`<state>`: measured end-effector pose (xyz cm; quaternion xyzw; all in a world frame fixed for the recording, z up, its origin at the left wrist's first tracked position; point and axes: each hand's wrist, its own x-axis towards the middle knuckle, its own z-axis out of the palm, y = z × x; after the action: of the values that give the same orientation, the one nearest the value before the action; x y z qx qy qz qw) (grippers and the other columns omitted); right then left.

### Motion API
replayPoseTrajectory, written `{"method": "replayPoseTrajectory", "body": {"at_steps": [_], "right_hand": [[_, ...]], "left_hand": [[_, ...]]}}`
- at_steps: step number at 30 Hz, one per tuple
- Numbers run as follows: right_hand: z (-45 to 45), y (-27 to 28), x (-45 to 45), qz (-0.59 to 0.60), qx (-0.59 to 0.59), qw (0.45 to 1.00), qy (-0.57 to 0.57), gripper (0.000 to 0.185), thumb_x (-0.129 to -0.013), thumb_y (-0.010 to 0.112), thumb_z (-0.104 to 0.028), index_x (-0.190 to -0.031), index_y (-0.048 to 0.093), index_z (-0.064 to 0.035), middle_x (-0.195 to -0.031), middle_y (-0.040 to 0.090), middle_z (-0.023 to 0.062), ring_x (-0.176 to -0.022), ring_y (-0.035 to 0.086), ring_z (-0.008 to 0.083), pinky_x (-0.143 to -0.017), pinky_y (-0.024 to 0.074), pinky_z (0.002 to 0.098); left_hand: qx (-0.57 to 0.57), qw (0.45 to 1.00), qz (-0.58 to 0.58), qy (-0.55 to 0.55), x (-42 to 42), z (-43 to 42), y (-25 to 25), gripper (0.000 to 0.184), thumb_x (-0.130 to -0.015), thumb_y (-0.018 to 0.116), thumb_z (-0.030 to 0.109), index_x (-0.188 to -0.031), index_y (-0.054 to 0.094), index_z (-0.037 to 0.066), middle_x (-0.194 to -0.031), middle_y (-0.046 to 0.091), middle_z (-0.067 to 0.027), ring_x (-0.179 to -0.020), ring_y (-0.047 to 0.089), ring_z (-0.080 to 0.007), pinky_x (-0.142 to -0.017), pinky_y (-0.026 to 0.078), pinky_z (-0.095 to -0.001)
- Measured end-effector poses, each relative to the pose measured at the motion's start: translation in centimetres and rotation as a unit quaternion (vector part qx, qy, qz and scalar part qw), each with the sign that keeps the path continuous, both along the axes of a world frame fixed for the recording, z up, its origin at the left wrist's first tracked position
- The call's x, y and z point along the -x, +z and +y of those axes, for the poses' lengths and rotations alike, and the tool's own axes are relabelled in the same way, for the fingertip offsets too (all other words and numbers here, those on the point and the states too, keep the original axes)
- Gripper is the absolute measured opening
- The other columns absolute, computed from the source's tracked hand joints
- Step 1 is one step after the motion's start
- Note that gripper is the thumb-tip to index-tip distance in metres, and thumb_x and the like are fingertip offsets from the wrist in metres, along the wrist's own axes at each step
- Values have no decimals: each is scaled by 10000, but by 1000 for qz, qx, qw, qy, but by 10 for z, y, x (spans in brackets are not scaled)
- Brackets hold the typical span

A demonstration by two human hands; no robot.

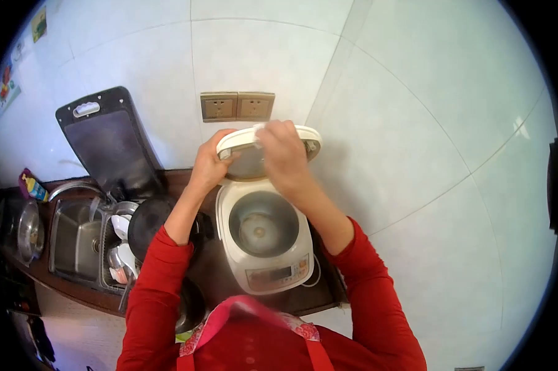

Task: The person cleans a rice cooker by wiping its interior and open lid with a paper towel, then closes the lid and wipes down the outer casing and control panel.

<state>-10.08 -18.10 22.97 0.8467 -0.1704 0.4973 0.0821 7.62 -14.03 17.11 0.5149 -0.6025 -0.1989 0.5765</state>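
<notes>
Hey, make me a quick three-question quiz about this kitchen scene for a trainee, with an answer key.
1. True or false: the left hand holds the edge of the lid of the rice cooker.
2. What leans against the wall? A) a broom B) a cutting board C) a ladder
3. How many socket panels are above the lid?

Key: 1. True. 2. B. 3. Two.

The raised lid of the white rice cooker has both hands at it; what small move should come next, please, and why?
Probably a gentle wipe along the edge of the rounded, white-rimmed lid with the right hand: it seems to hold a small, white, cloth-like piece at that edge, while the left hand grips the lid's left side.
</notes>
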Motion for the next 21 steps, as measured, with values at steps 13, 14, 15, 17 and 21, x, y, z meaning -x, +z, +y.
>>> {"method": "replayPoseTrajectory", "body": {"at_steps": [13, 14, 15, 17, 21], "right_hand": [[3, -2, -18, 29, 57, 995, -74, 151, -641, 600, -70, -770, 592, 9, -847, 510, 122, -838, 505, 283, -688, 466, 363], [8, -5, -26, 32, 55, 997, -51, 152, -643, 594, -69, -774, 593, 7, -847, 510, 122, -837, 506, 279, -686, 467, 362], [13, -7, -34, 34, 54, 998, -27, 153, -645, 588, -68, -779, 593, 6, -846, 510, 121, -836, 508, 275, -684, 467, 362], [22, -14, -53, 13, 72, 997, 29, 156, -644, 586, -67, -786, 588, -4, -844, 512, 121, -827, 510, 270, -684, 468, 361], [18, -9, -36, 42, 47, 997, 37, 142, -640, 589, -73, -770, 570, -20, -839, 509, 115, -820, 508, 269, -691, 466, 358]], "left_hand": [[9, 1000, 25, 8, 8, -2, 0, 458, -721, 666, -56, -1162, 583, 32, -1006, 675, -121, -939, 604, -149, -871, 465, -285], [32, 999, 14, 4, 7, -2, -1, 448, -725, 665, -57, -1158, 582, 25, -1002, 675, -121, -936, 606, -155, -866, 467, -286], [57, 998, 4, 0, 3, -2, -6, 438, -729, 663, -58, -1153, 581, 18, -997, 675, -122, -934, 608, -161, -861, 468, -288], [57, 998, -4, 7, -1, 1, -6, 425, -731, 661, -58, -1143, 579, 6, -988, 674, -123, -927, 608, -164, -851, 470, -287], [12, 1000, 0, 15, 0, 1, -1, 399, -768, 672, -49, -1152, 582, 10, -1002, 675, -102, -935, 601, -148, -849, 470, -283]]}}
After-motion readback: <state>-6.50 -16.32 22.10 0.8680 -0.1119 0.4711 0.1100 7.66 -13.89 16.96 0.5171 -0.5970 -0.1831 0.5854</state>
